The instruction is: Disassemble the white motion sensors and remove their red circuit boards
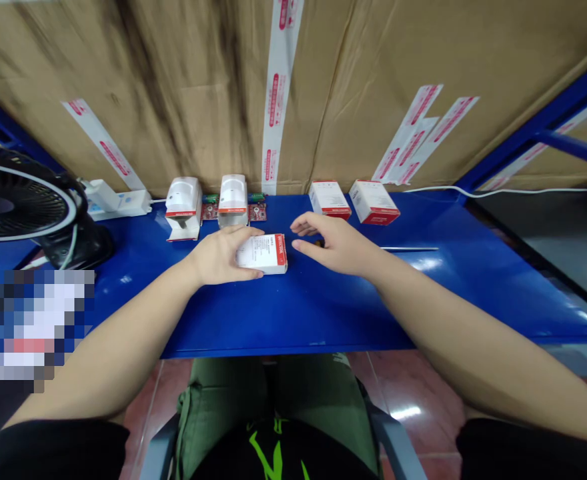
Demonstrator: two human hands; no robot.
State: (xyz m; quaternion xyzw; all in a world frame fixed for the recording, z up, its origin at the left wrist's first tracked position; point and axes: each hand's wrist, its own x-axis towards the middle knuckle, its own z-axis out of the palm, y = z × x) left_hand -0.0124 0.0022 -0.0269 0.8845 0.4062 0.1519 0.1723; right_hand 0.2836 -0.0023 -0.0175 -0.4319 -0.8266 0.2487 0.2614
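My left hand (222, 256) is wrapped round a small white and red detector box (268, 255) lying on the blue table (283, 317). Its thumb is on the near side and the fingers are over the far side. Just right of the box, my right hand (334, 243) is held open, palm toward it, with fingers slightly curved and nothing in them. Behind that hand lies a screwdriver, its thin metal shaft (411, 249) showing to the right and most of its handle hidden.
Two opened boxes with white detectors (183, 195) (233, 192) stand at the back, with red circuit boards (257, 212) beside them. Two closed boxes (329, 197) (375, 200) lie further right. A black fan (23, 193) and a white power strip (128, 202) are on the left.
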